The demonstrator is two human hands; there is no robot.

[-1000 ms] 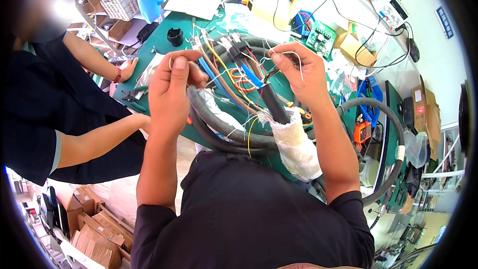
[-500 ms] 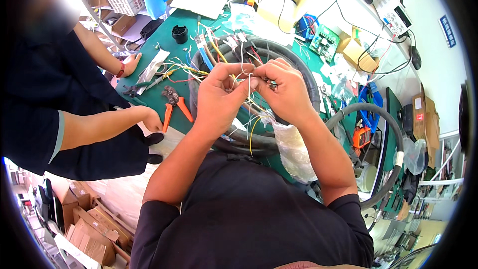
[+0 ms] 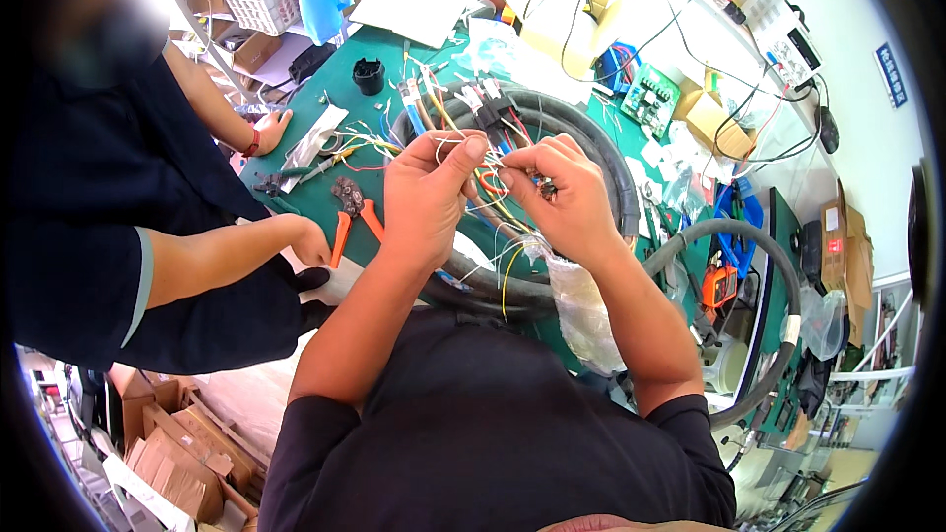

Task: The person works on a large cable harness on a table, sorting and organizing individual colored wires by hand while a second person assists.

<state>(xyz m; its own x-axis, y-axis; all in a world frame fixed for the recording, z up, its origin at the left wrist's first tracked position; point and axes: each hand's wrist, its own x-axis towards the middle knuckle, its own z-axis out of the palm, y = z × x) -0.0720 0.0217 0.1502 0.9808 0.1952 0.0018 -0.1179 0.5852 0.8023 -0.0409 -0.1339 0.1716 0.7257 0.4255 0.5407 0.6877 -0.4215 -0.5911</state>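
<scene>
We work with both bare hands just above the middle of the frame, over a green table (image 3: 333,89). The thumb and forefinger of our left hand (image 3: 424,195) are pressed together, pinching thin white wires (image 3: 485,175); its other fingers curl in behind, and we cannot tell what they touch. Our right hand (image 3: 569,195) faces it from just beside, thumb and forefinger closing on the same wires, with the remaining fingers bent under and partly hidden. The wires span the small gap between the two hands, at the centre of the upper half of the frame, and loose ends stick out around our fingertips.

Below and behind our hands lies a coil of thick black cable (image 3: 620,177). A bundle in whitish wrap (image 3: 583,313) shows under our right forearm, and a thin yellow wire (image 3: 506,283) hangs to its left.

Left of our left hand, a tool with orange handles (image 3: 342,234) rests on the table, near a co-worker's hand (image 3: 313,242). The co-worker's other hand (image 3: 272,132) leans on the table edge in the upper left. A black cup (image 3: 369,77) stands towards the top, and a green circuit board (image 3: 649,100) lies in the upper right.
</scene>
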